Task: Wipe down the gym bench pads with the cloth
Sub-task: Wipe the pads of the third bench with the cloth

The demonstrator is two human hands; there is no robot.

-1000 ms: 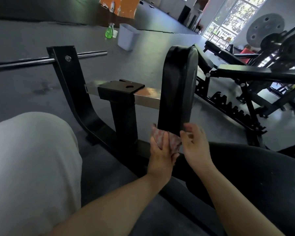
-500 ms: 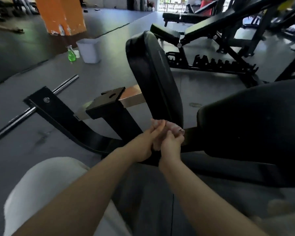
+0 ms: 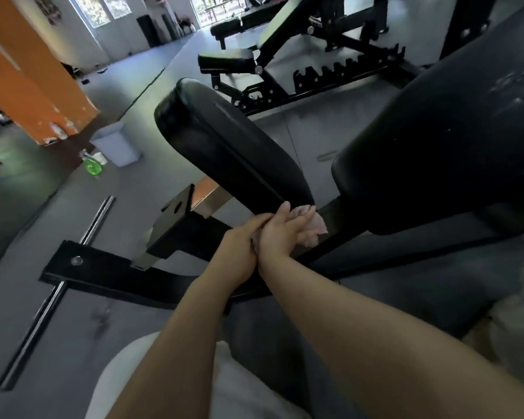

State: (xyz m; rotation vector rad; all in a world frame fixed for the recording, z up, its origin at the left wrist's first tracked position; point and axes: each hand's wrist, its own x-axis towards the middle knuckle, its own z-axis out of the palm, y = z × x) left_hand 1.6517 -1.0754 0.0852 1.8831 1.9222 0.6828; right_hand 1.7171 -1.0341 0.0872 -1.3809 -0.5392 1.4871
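At the lower end of the tilted black pad (image 3: 233, 152) I see both hands pressed together around the cloth (image 3: 310, 226). My left hand (image 3: 239, 246) lies against the underside of the pad's bottom edge, and I cannot tell how its fingers sit, since the other hand covers them. My right hand (image 3: 285, 231) lies over it with its fingers (image 3: 303, 225) curled round the pinkish cloth, which bunches out past the fingertips and touches the pad's lowest corner. A little more cloth shows between the two wrists.

The pad leans up and away to the left on a black steel frame (image 3: 109, 273), with a bright metal cross tube (image 3: 208, 198) passing behind it. Just to the right stands a second, larger black pad (image 3: 436, 140), close beside the first but apart from it. A chrome bar (image 3: 55, 294) runs through the frame and along the grey floor (image 3: 28, 322).

Farther off on the floor, a white bin (image 3: 115, 143) stands near an orange column (image 3: 34, 80), with a green spray bottle (image 3: 93, 166) just beside the bin. Beyond the pads sits an adjustable bench (image 3: 254, 52) with a notched rail. My light-coloured trouser knee (image 3: 127, 382) fills the bottom edge of the view.
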